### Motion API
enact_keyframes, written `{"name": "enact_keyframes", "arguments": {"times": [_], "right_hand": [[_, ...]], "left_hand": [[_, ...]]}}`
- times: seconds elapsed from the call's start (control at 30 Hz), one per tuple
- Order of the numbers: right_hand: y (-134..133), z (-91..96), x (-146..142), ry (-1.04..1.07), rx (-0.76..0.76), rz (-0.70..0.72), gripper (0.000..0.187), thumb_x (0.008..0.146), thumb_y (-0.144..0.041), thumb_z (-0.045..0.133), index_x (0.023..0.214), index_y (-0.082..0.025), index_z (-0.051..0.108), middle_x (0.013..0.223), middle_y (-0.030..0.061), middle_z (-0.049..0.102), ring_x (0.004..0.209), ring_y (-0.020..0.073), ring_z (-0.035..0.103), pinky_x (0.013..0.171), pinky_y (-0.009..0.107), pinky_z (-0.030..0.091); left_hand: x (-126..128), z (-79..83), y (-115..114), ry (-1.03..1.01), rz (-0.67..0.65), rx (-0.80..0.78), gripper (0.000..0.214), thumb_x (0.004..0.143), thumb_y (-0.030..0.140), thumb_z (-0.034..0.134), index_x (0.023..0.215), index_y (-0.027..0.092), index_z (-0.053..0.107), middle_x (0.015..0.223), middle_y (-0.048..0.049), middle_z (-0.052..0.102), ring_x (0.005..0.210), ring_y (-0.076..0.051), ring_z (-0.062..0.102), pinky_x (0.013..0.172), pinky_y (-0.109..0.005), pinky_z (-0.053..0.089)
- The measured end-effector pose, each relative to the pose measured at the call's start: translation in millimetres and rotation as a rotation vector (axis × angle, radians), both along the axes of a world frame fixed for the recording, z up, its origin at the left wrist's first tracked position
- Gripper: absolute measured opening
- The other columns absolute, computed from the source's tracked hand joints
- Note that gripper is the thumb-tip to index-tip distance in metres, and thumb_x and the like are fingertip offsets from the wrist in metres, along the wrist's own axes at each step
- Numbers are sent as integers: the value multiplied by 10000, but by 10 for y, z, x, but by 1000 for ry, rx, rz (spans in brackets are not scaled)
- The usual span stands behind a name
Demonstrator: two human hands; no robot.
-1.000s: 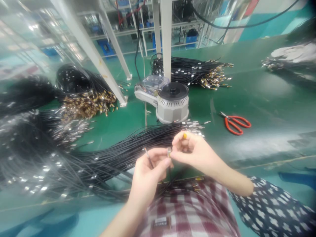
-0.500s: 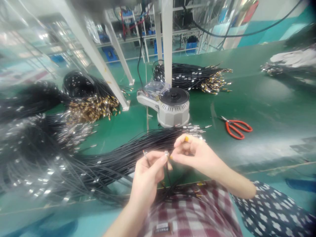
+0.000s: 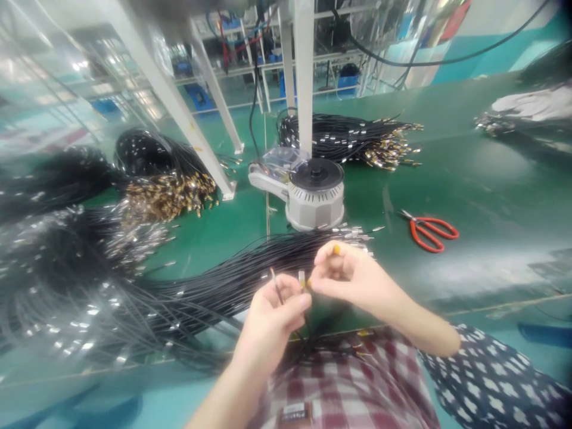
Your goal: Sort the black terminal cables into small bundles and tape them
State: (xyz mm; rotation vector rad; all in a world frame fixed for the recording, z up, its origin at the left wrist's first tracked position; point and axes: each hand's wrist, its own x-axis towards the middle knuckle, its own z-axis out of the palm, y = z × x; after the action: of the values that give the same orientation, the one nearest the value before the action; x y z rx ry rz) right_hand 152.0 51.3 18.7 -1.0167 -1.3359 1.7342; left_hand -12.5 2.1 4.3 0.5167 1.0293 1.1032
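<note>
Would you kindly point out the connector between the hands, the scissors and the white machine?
Connector [image 3: 302, 276]: head view, on its pale upper part.
Scissors [image 3: 431, 230]: head view, on a red handle.
White machine [image 3: 314, 205]: head view, on its body's side.

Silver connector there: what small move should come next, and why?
Probably pressing the yellow bit onto the connector: the left hand seems to hold the connector upright, and the bit sits close beside it, at the right hand. Whether the two already touch, I can't tell.
</note>
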Motion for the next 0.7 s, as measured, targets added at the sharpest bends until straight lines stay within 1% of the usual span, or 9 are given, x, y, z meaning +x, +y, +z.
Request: {"name": "enact_keyframes", "arguments": {"times": [0.07, 0.13, 0.3, 0.4, 0.53, 0.7], "right_hand": [[-1, 2, -9, -20, 13, -19, 322, 657, -217, 789, 819, -200, 511, 704, -17, 699, 638, 132, 641, 691, 290, 457], [-4, 10, -23, -52, 25, -45, 297, 666, -189, 769, 809, -200, 509, 701, -12, 712, 638, 141, 658, 673, 288, 457], [-22, 33, -58, -80, 27, -95, 279, 677, -135, 734, 792, -205, 490, 660, -11, 727, 608, 150, 683, 626, 274, 472], [-21, 18, -67, -22, 2, -75, 300, 682, -165, 747, 785, -209, 469, 640, -13, 724, 577, 151, 681, 618, 282, 489], [-8, -39, -71, 71, -33, -46, 358, 667, -234, 785, 783, -214, 447, 650, -13, 717, 581, 167, 687, 630, 311, 512], [-37, -68, -102, 146, -29, -93, 361, 685, -217, 763, 762, -221, 410, 655, -42, 686, 560, 138, 655, 624, 297, 495]], "left_hand": [[-3, -2, 8, -8, 0, -16, 265, 616, 181, 845, 660, 124, 589, 543, 69, 482, 415, 3, 277, 426, -163, 189], [-5, 2, 12, -24, 2, -18, 253, 620, 194, 842, 655, 114, 604, 525, 74, 465, 406, 7, 250, 423, -166, 184], [-6, -7, 3, -44, -36, 5, 220, 678, 219, 806, 678, 102, 620, 603, -2, 599, 404, 9, 260, 427, -172, 186], [0, -39, -6, -43, -60, 22, 202, 718, 234, 776, 698, 103, 623, 626, -26, 624, 402, 6, 252, 428, -179, 177], [15, -76, -15, -29, -56, 42, 184, 751, 241, 748, 723, 106, 626, 642, -25, 622, 406, 5, 247, 435, -184, 177], [40, -49, -19, -10, -50, 39, 203, 748, 265, 754, 725, 112, 623, 637, -9, 605, 407, 4, 248, 432, -184, 174]]}}
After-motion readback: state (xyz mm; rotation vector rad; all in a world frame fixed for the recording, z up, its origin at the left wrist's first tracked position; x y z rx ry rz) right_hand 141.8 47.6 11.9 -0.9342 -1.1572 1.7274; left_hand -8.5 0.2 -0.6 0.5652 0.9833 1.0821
